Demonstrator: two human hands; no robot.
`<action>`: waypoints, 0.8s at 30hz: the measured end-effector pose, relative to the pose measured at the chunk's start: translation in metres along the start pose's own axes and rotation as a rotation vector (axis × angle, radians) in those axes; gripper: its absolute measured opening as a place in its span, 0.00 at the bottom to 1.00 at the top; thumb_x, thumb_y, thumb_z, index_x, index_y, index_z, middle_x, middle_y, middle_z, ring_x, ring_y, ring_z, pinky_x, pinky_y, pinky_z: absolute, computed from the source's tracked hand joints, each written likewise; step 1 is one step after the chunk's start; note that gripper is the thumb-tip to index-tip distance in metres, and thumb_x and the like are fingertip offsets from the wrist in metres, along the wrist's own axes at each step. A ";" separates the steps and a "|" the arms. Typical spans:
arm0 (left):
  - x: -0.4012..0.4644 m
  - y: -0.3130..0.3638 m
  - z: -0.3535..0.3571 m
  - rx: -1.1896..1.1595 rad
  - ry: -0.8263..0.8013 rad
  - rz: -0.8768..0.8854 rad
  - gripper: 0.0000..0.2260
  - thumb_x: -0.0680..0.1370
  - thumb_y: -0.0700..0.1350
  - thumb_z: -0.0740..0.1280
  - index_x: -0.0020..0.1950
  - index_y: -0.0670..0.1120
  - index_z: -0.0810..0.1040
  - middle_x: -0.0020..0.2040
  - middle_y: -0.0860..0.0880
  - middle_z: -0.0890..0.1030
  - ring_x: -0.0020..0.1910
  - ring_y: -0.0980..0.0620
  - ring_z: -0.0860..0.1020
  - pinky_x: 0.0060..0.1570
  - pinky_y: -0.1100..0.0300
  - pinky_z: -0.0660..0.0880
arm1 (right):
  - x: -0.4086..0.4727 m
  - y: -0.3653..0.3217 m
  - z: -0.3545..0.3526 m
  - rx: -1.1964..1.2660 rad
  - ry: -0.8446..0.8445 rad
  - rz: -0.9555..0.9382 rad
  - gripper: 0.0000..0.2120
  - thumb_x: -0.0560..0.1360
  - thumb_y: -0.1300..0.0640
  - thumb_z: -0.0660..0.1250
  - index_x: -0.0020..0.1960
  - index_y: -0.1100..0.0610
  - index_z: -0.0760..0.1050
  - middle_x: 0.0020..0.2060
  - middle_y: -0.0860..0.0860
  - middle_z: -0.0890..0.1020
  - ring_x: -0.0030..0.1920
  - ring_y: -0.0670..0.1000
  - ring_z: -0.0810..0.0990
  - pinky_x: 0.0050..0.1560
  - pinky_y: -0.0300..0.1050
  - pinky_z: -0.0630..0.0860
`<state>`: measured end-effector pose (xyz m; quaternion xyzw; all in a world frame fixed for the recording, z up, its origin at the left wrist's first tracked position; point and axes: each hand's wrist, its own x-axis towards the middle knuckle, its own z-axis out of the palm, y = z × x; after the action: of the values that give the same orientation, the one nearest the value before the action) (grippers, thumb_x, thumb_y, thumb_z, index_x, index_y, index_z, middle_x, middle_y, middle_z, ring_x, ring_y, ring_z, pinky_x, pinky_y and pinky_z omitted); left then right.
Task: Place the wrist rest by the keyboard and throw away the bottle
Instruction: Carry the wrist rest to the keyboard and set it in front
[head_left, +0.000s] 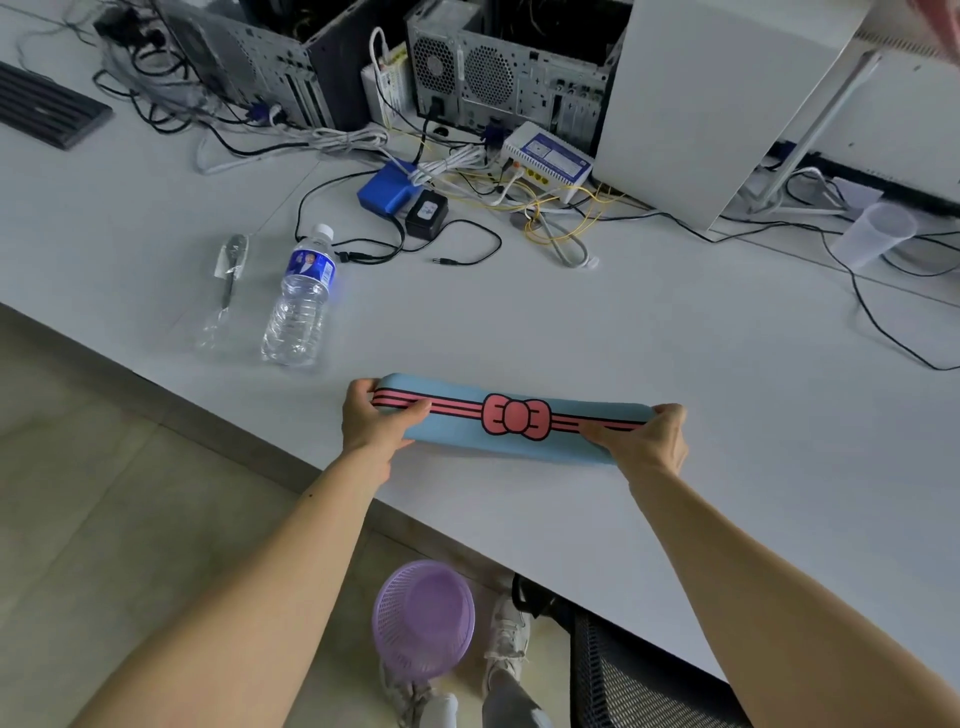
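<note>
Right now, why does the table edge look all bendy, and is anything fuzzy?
Head view: the wide lens curves the table edge and stretches the arms near the bottom corners; the wrist rest and both hands, left and right, look sharp; the bottle glints softly; a pink smear at the top right corner is too blurred to identify; shadows are faint.

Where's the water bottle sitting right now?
In the head view, the bottle stands on the white desk, left of centre near its front edge, beside a wrapped plastic spoon and beyond the left hand.
</note>
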<state>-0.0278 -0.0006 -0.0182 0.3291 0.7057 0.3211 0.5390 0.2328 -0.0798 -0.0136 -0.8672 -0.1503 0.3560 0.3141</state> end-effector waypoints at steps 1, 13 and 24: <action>-0.001 0.004 -0.002 -0.012 0.003 0.005 0.24 0.67 0.35 0.78 0.57 0.45 0.70 0.55 0.44 0.78 0.53 0.43 0.79 0.46 0.48 0.80 | -0.001 -0.004 0.000 0.011 -0.004 -0.008 0.36 0.59 0.56 0.83 0.58 0.58 0.64 0.48 0.52 0.70 0.47 0.54 0.72 0.44 0.46 0.71; -0.009 0.034 -0.064 -0.139 0.078 0.012 0.26 0.68 0.37 0.77 0.61 0.43 0.70 0.54 0.45 0.78 0.52 0.45 0.79 0.38 0.56 0.77 | -0.030 -0.056 0.026 -0.037 -0.069 -0.106 0.37 0.57 0.52 0.83 0.59 0.59 0.69 0.50 0.54 0.74 0.50 0.54 0.73 0.46 0.45 0.72; 0.023 0.051 -0.201 -0.165 0.052 0.099 0.24 0.68 0.39 0.77 0.59 0.45 0.70 0.57 0.45 0.78 0.55 0.45 0.79 0.45 0.52 0.79 | -0.123 -0.095 0.115 -0.011 -0.053 -0.161 0.38 0.56 0.51 0.83 0.60 0.60 0.71 0.54 0.55 0.78 0.48 0.53 0.75 0.44 0.45 0.74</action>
<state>-0.2220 0.0276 0.0534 0.3095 0.6735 0.4128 0.5292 0.0611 -0.0168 0.0498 -0.8442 -0.2298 0.3517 0.3329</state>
